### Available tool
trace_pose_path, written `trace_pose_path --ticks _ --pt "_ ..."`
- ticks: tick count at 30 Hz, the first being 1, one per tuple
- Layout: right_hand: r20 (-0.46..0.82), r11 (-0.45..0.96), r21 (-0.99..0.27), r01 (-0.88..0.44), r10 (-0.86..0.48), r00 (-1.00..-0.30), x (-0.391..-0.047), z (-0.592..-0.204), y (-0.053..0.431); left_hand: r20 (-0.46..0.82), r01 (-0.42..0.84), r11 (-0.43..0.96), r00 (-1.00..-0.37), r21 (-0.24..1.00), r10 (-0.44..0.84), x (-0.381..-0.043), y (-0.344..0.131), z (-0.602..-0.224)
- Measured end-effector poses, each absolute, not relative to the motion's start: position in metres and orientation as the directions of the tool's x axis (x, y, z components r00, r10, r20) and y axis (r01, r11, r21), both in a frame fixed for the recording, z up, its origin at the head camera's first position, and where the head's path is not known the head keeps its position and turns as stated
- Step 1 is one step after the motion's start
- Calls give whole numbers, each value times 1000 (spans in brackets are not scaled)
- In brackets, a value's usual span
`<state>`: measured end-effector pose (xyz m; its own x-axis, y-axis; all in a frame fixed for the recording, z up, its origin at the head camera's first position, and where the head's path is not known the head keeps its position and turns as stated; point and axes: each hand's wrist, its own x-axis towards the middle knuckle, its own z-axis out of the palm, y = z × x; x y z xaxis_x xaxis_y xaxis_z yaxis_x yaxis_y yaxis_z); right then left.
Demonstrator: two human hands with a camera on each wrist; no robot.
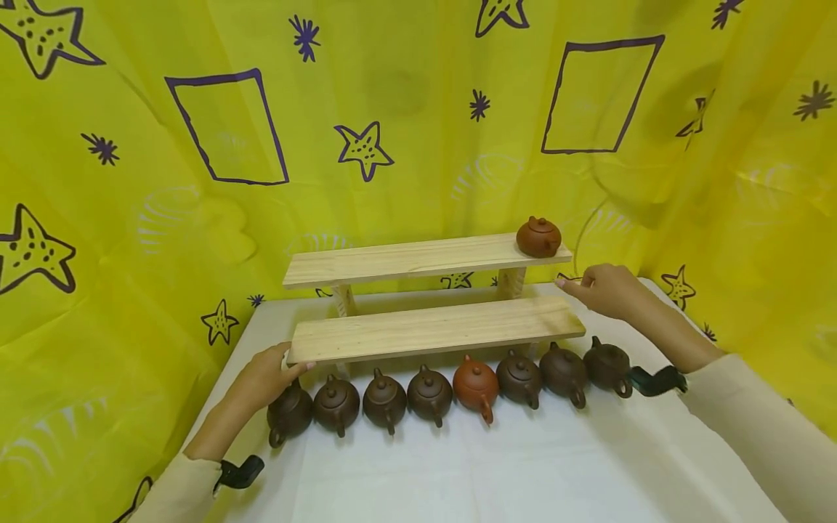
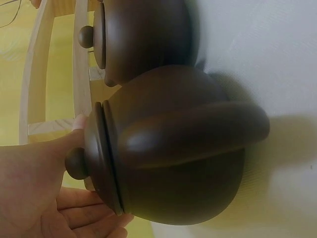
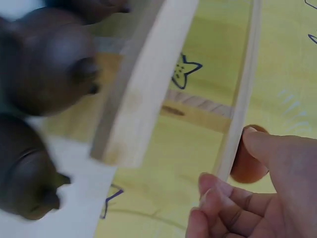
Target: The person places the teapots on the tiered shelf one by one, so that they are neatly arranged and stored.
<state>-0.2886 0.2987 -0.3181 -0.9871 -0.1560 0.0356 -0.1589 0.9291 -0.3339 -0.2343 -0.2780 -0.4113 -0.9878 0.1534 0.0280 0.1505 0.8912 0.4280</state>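
My left hand (image 1: 264,378) is at the left end of the lower wooden shelf (image 1: 431,330), thumb at its front corner, fingers by its end. In the left wrist view a dark brown teapot (image 2: 183,193) partly hides that hand (image 2: 29,183), whose fingers look relaxed. Off the right end of the upper shelf (image 1: 405,260), my right hand (image 1: 608,290) hovers with loosely bent fingers, holding nothing. A reddish-brown teapot (image 1: 539,238) sits on that shelf's right end; in the right wrist view the thumb partly overlaps this teapot (image 3: 250,166).
A row of teapots stands on the white table (image 1: 471,472) before the lower shelf: several dark brown ones (image 1: 336,403) and an orange-red one (image 1: 476,385). Their handles face me. Behind the shelves hangs a yellow curtain (image 1: 418,174) printed with starfish.
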Motion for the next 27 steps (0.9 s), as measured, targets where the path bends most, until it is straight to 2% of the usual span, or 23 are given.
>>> trace_pose_path --ticks 5,10,17,22,27 --pt "-21 952 -280 -125 -136 -990 -256 -340 323 32 154 890 -987 430 156 -234 -280 -411" --pt "-82 950 -303 -75 -105 -991 -226 -370 343 40 163 886 -986 434 162 -234 -279 -412" --pt "-165 945 -324 -43 -101 -981 -209 -412 353 36 156 884 -987 441 157 -234 -280 -414" --pt "-107 933 -357 -53 -97 -989 -205 -434 349 40 150 885 -988 440 148 -233 -281 -413" --pt "-64 940 -337 -53 -78 -995 -204 -444 349 39 158 883 -987 442 157 -234 -280 -413"
